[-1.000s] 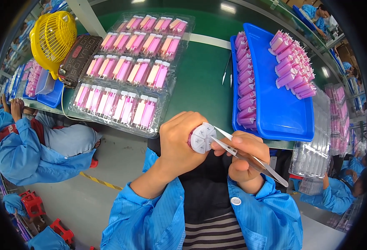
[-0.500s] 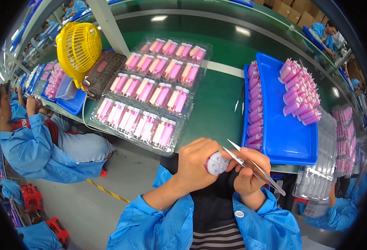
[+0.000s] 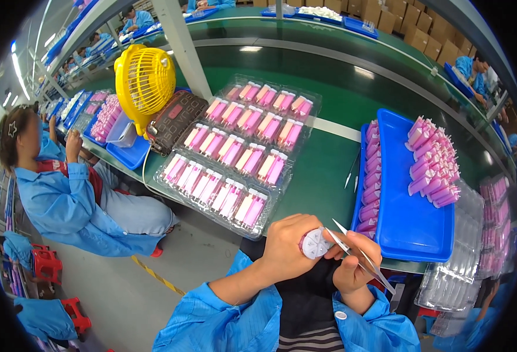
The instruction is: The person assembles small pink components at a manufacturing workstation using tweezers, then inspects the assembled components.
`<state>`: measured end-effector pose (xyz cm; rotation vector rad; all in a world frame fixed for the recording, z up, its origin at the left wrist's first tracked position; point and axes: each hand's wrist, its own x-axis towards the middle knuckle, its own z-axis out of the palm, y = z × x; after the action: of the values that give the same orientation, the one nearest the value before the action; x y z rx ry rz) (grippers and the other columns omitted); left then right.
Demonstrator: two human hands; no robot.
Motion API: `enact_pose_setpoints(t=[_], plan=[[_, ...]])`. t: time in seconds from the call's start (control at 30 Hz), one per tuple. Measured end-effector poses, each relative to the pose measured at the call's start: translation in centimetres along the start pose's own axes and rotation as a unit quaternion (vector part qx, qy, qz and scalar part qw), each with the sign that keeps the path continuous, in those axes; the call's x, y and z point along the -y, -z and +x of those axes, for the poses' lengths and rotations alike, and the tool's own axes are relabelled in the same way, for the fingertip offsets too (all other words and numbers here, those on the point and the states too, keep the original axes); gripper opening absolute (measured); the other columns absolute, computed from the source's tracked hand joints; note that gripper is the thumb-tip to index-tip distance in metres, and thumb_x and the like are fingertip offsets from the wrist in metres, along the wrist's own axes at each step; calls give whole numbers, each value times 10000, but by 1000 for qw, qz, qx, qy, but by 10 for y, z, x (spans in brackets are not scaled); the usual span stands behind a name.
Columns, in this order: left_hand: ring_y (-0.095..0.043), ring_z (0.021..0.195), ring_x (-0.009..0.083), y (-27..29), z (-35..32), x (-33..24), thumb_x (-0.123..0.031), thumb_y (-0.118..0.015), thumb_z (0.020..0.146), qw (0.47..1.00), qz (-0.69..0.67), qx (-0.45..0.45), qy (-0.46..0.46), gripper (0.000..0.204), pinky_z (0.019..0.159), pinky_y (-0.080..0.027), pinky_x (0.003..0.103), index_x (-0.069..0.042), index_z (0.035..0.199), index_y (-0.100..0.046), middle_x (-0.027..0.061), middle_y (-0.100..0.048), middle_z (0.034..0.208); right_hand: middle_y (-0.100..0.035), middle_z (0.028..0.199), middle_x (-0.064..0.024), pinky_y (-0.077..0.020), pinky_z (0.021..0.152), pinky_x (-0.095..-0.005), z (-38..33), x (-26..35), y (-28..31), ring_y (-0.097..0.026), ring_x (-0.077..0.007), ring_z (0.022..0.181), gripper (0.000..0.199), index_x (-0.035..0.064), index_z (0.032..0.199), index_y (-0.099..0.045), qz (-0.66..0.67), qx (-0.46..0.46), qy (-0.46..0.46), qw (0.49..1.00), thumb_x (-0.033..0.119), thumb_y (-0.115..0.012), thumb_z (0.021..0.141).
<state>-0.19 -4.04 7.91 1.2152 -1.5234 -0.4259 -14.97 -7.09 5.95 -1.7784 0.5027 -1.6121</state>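
Above my lap, my left hand (image 3: 286,245) is wrapped around a round piece with a white, segmented end face (image 3: 315,243); the rest of it is hidden in my fingers. My right hand (image 3: 357,263) grips metal tweezers (image 3: 382,279), their two pointed tips apart and aimed up and left, close by the white face. Right fingertips reach the edge of that face. Just beyond my hands, clear blister trays (image 3: 257,230) hold rows of pink and cream pieces. To the right, a blue tray (image 3: 408,249) carries a heap of pink cylinders (image 3: 431,161) with white ends.
A yellow fan (image 3: 146,82) and a brown patterned bag (image 3: 176,120) stand left of the blister trays. Another pair of tweezers (image 3: 351,170) lies on the green table (image 3: 311,188). Empty clear trays (image 3: 455,258) stick out at right. A co-worker in blue (image 3: 88,205) sits at left.
The whole view has shifted, so the scene sits lower and further right. My hands keep the same hold on the round piece and the tweezers, with little change between them.
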Motion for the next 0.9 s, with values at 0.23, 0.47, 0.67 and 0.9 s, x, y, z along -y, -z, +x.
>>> enact_pose_setpoints(t=[0.23,0.47,0.67,0.9], plan=[[-616,644,132,-1,-1,1,9,-764,632,999,-31,5,41,211,593,-473,265,-38,789,-630,55,-640,712,-707,828,-158,-559,576,-310,4,-8,-1,-713,-237,669,342,-9,1085,-631,18,28,56,998,280,-682,909],[-574,631,62,-12,10,-6,-5,-763,715,977,-145,46,146,165,569,-457,240,-42,757,-608,19,-621,689,-678,956,-284,-494,483,-224,4,5,18,-643,-181,566,488,7,1230,-370,20,-11,21,1000,435,-437,1004],[-571,646,51,-14,7,-8,-13,-766,714,967,-197,41,159,165,570,-446,228,-42,754,-608,10,-619,699,-671,934,-299,-495,480,-213,3,0,15,-624,-182,536,479,-10,1231,-373,48,-13,60,997,415,-422,1015],[-564,645,53,13,19,-6,-34,-769,719,976,-145,18,164,163,579,-447,235,-37,747,-608,5,-611,685,-700,938,-218,-528,554,-234,-15,-10,16,-696,-192,698,481,4,1222,-439,64,-34,23,997,408,-527,976]])
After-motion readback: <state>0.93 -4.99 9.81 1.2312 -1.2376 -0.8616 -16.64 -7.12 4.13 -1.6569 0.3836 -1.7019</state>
